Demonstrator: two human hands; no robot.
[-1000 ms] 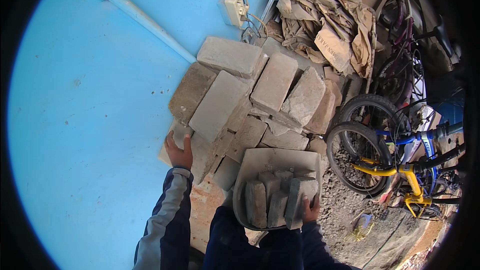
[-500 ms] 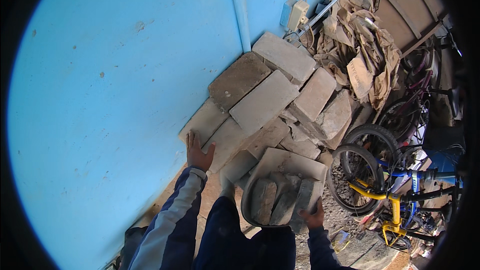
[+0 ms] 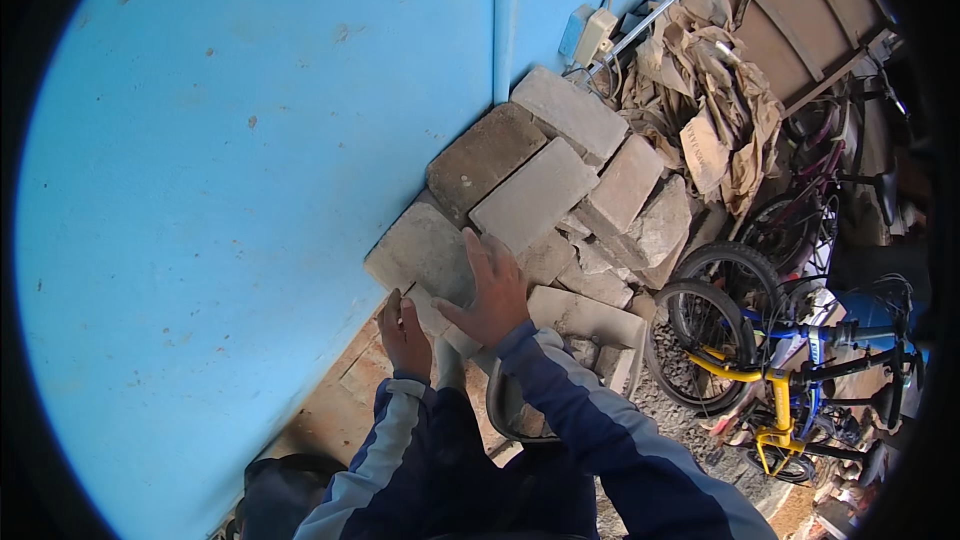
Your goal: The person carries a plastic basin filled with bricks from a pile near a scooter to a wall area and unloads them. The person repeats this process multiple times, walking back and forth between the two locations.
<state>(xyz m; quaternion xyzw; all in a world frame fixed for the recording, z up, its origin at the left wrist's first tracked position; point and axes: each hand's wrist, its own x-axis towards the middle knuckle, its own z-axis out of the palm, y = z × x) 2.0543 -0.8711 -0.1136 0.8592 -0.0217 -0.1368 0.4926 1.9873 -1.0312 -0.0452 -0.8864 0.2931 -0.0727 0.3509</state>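
Observation:
My right hand (image 3: 488, 285), open with fingers spread, reaches over a grey concrete block (image 3: 410, 255) at the lower left of the pile. My left hand (image 3: 402, 335) is just below it, fingers pointing up and apart, at the near edge of another block (image 3: 428, 306); contact is unclear. Behind my right forearm, a dusty grey tub (image 3: 585, 305) holds several upright block pieces (image 3: 582, 348), partly hidden. Above my hands the pile continues with a darker block (image 3: 485, 155) and several paler slabs (image 3: 532, 190).
A light blue wall (image 3: 220, 220) with a pipe (image 3: 502, 20) borders the pile at left. Crumpled brown paper (image 3: 705, 150) and a brown panel (image 3: 800, 10) are behind it. Bicycles (image 3: 775, 380) crowd the right over gravel (image 3: 700, 445). A socket box (image 3: 597, 32) hangs on the wall.
My right hand has left the tub and moved up and left onto the pile. My left hand has shifted slightly down and right. The view has turned since the earliest frame.

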